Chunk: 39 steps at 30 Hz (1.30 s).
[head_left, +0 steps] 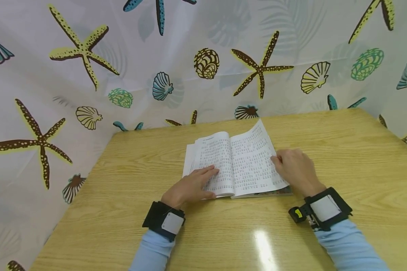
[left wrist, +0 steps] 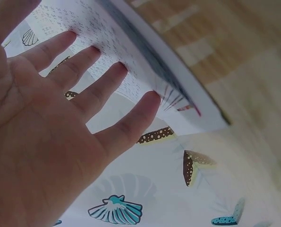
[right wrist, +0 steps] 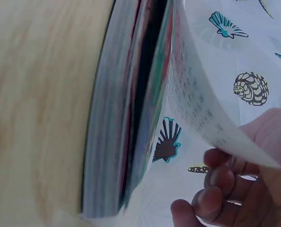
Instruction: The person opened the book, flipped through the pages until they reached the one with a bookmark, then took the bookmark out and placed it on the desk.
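Note:
An open book (head_left: 213, 148) with printed text lies on the table, its spine near the middle. My left hand (head_left: 193, 186) rests on the lower part of the left-hand page, fingers spread and nearly straight. In the left wrist view, the fingertips (left wrist: 117, 71) meet the printed paper. On the other side, my right hand (head_left: 298, 169) pinches the outer edge of the right-hand page (head_left: 252, 162), whose far corner lifts. The right wrist view has this page (right wrist: 201, 109) curving up from the thick page block (right wrist: 112, 132), between thumb and curled fingers.
The wooden table (head_left: 142, 150) extends around the book on all sides. Behind it and to the sides hangs a white cloth (head_left: 183, 34) printed with starfish and shells. Each wrist wears a black strap (head_left: 164, 220) with a pale plate.

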Motion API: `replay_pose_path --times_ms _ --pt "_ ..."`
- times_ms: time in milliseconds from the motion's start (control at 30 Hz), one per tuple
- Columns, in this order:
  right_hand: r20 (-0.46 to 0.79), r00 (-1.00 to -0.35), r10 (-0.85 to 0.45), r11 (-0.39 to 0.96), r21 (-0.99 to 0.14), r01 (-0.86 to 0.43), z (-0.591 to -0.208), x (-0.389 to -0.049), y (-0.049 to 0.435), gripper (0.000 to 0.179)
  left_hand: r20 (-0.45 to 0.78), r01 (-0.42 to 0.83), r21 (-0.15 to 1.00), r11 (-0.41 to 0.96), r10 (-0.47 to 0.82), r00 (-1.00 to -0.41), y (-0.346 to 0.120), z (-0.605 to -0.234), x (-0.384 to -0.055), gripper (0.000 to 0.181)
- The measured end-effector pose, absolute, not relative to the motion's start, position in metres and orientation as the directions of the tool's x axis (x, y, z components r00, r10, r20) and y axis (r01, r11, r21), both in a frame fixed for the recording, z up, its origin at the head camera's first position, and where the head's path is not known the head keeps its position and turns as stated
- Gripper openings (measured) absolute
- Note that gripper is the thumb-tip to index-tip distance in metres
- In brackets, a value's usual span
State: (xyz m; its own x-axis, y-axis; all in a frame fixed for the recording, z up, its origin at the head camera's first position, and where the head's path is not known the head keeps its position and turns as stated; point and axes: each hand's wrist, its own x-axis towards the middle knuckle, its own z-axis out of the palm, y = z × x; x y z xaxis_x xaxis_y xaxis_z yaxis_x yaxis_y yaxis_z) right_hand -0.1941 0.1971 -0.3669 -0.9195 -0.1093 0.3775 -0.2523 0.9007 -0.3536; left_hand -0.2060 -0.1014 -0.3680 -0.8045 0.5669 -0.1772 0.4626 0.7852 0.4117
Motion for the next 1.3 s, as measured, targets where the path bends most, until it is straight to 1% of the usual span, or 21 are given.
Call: replay_pose_path --times_ms 167,200,300,400,467,500,567,633,733,800,867,967,1133,1200,1300 --pt "0.364 -0.925 -0.107 0.878 -0.403 -0.260 -0.367 -0.195 0.195 0.010 -0.184 0.455 0.414 0.788 0.562 -0.806 -0.101 -0.368 -0.206 0.072" --pt "0.351 -0.930 -0.111 0.870 -0.417 -0.261 -0.366 -0.194 0.195 0.012 -0.185 0.454 0.415 0.789 0.561 -0.807 -0.101 -0.369 -0.206 0.072" --pt "0.291 -0.943 -0.163 0.805 -0.513 -0.298 -0.364 -0.194 0.192 0.025 -0.186 0.457 0.413 0.788 0.564 -0.804 -0.101 -0.368 -0.205 0.072" --pt "0.193 -0.945 -0.265 0.682 -0.655 -0.325 -0.360 -0.191 0.188 0.043 -0.188 0.463 0.407 0.788 0.568 -0.801 -0.101 -0.367 -0.206 0.072" --pt "0.114 -0.931 -0.348 0.588 -0.747 -0.311 -0.357 -0.189 0.183 0.054 -0.192 0.465 0.406 0.787 0.571 -0.798 -0.102 -0.367 -0.206 0.072" --pt "0.084 -0.919 -0.384 0.557 -0.774 -0.303 -0.357 -0.189 0.180 0.057 -0.194 0.465 0.407 0.786 0.571 -0.797 -0.101 -0.367 -0.207 0.072" --pt "0.059 -0.885 -0.462 0.521 -0.789 -0.325 -0.358 -0.188 0.173 0.056 -0.188 0.471 0.412 0.780 0.578 -0.794 -0.101 -0.366 -0.207 0.072" --pt "0.070 -0.835 -0.546 0.540 -0.732 -0.415 -0.361 -0.188 0.166 0.050 -0.177 0.476 0.416 0.775 0.583 -0.793 -0.101 -0.366 -0.207 0.071" --pt "0.086 -0.766 -0.637 0.586 -0.592 -0.554 -0.369 -0.187 0.159 0.044 -0.125 0.478 0.471 0.741 0.593 -0.796 -0.102 -0.367 -0.206 0.069" --pt "0.069 -0.741 -0.668 0.607 -0.526 -0.596 -0.372 -0.185 0.157 0.044 -0.092 0.474 0.503 0.722 0.591 -0.802 -0.103 -0.368 -0.205 0.067" --pt "0.048 -0.738 -0.673 0.613 -0.523 -0.593 -0.373 -0.184 0.156 0.045 -0.060 0.468 0.542 0.698 0.587 -0.807 -0.104 -0.369 -0.203 0.065" --pt "0.043 -0.738 -0.674 0.609 -0.533 -0.587 -0.373 -0.184 0.155 0.044 -0.052 0.458 0.550 0.699 0.576 -0.816 -0.104 -0.370 -0.203 0.063" --pt "0.046 -0.737 -0.674 0.615 -0.517 -0.595 -0.373 -0.184 0.154 0.043 -0.055 0.446 0.562 0.696 0.570 -0.820 -0.105 -0.371 -0.204 0.061" --pt "0.050 -0.735 -0.676 0.613 -0.515 -0.599 -0.373 -0.184 0.154 0.042 -0.040 0.459 0.561 0.689 0.576 -0.817 -0.106 -0.371 -0.204 0.064" --pt "0.061 -0.731 -0.679 0.605 -0.517 -0.605 -0.374 -0.184 0.154 0.042 0.004 0.489 0.563 0.666 0.590 -0.807 -0.110 -0.369 -0.207 0.075"
